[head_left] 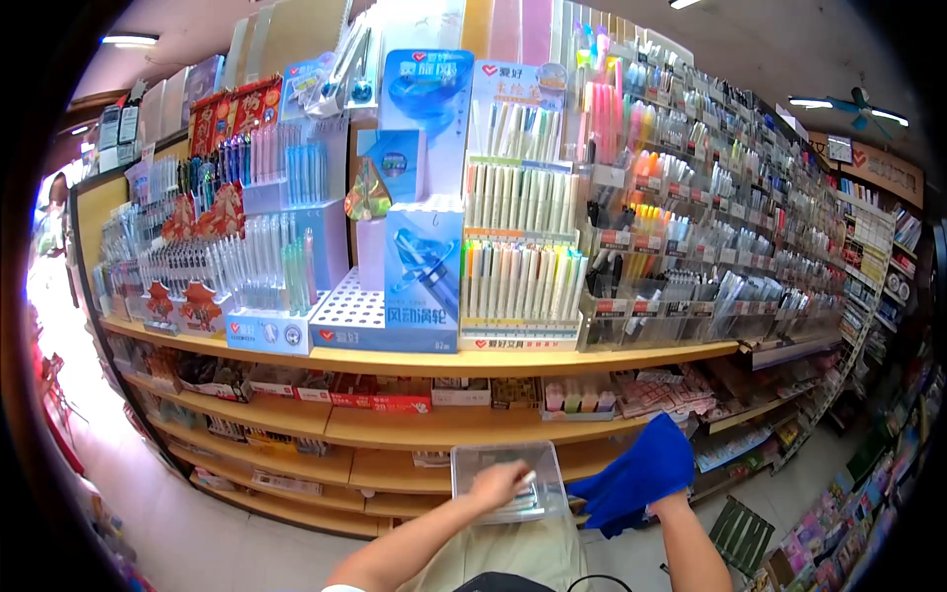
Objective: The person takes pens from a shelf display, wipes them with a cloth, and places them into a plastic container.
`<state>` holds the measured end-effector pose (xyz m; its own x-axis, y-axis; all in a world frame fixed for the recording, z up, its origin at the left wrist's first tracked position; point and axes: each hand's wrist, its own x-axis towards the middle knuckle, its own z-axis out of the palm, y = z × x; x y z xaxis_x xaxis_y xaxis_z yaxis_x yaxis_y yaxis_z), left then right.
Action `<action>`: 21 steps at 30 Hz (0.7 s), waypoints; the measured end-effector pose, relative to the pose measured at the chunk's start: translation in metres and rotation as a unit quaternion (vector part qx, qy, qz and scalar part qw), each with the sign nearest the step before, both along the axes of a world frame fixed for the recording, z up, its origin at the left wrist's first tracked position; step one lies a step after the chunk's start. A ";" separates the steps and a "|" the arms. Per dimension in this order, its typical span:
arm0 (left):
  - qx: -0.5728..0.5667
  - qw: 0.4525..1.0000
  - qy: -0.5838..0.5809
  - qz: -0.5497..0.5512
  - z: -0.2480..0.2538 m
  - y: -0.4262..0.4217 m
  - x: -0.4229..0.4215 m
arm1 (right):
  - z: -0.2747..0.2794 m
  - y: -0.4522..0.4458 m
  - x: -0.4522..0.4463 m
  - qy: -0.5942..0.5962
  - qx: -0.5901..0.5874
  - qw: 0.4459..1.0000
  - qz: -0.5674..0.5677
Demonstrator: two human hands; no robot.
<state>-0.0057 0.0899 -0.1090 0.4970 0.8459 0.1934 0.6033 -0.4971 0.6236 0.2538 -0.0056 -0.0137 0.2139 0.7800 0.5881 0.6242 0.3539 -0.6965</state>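
A clear plastic box (pixel 472 456) rests on my lap, with a few slim, pale items (pixel 525 501) lying inside it. My left hand (pixel 500 483) is over the box, its fingers closed together. A small whitish bit shows at the fingertips, too small to name. Off to the right, my right hand (pixel 673 505) grips a bright blue cloth (pixel 641 474), which bunches up above the hand and hangs down to the left. The cloth covers most of its fingers.
Before me stands a wooden shelf (pixel 414 361) crowded with pen displays (pixel 523 286). Clear pen racks (pixel 681 237) extend to the right. Boxes (pixel 380 393) fill parts of the lower shelves. A dark green slatted stool (pixel 742 533) stands on the floor at right, near stacked magazines (pixel 819 533).
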 end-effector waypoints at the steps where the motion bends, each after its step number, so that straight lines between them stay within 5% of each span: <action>1: 0.057 0.998 0.033 -0.012 -0.012 0.000 0.002 | 0.025 -0.014 -0.008 -0.109 -0.001 0.994 -0.019; 4: 0.089 0.996 0.005 0.012 0.030 0.006 0.014 | 0.017 -0.010 0.001 0.126 -0.037 0.987 0.088; 6: 0.210 0.965 -0.152 0.027 0.087 0.017 0.026 | 0.001 -0.007 0.010 0.374 -0.046 0.904 0.202; 10: 0.343 0.903 -0.240 0.097 0.199 0.051 0.049 | 0.015 -0.017 -0.011 0.284 -0.035 0.936 0.205; 14: 0.333 0.915 -0.127 0.187 0.241 0.104 0.059 | 0.017 -0.022 -0.023 0.244 -0.037 0.946 0.211; 17: 0.290 0.930 -0.069 0.213 0.252 0.108 0.062 | 0.001 -0.008 -0.014 0.434 -0.061 0.853 0.282; 19: 0.316 0.918 -0.118 0.208 0.261 0.102 0.062 | 0.005 0.002 -0.017 0.207 -0.019 0.966 0.153; 21: 0.383 0.874 -0.238 0.181 0.274 0.091 0.059 | 0.016 0.000 -0.027 0.108 0.009 0.990 0.094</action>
